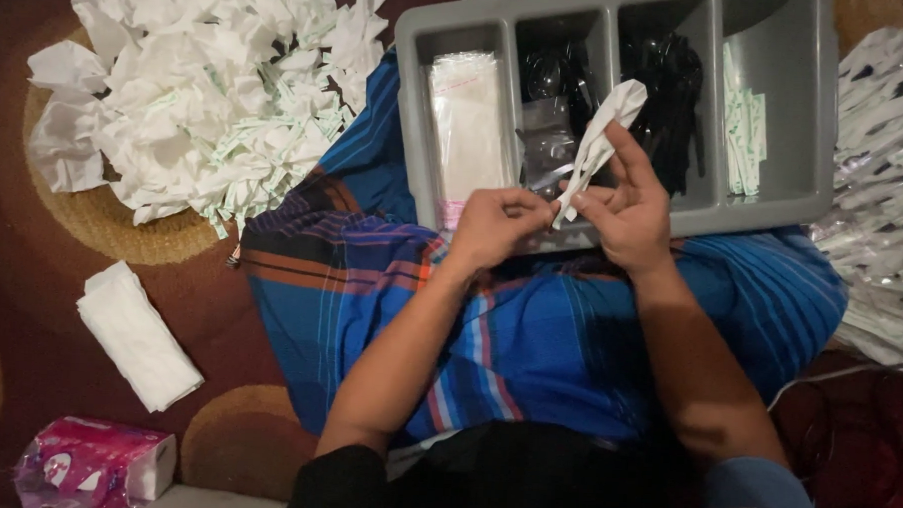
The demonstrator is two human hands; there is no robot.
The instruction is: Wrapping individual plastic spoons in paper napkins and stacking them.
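Note:
My right hand (628,205) holds a rolled white napkin (601,139) upright over a grey divided tray (773,205). My left hand (493,225) pinches the napkin's lower end, fingertips touching the right hand. The tray rests on my lap, which is covered by a blue striped cloth (529,327). Its compartments hold clear plastic sleeves (466,124), black plastic cutlery (667,91) and small green-and-white packets (744,129).
A large heap of folded white napkins and green-white packets (207,85) lies on the patterned carpet at the upper left. A flat stack of white tissues (136,335) and a pink tissue pack (94,462) sit at lower left. Wrapped sets (889,189) pile up at the right.

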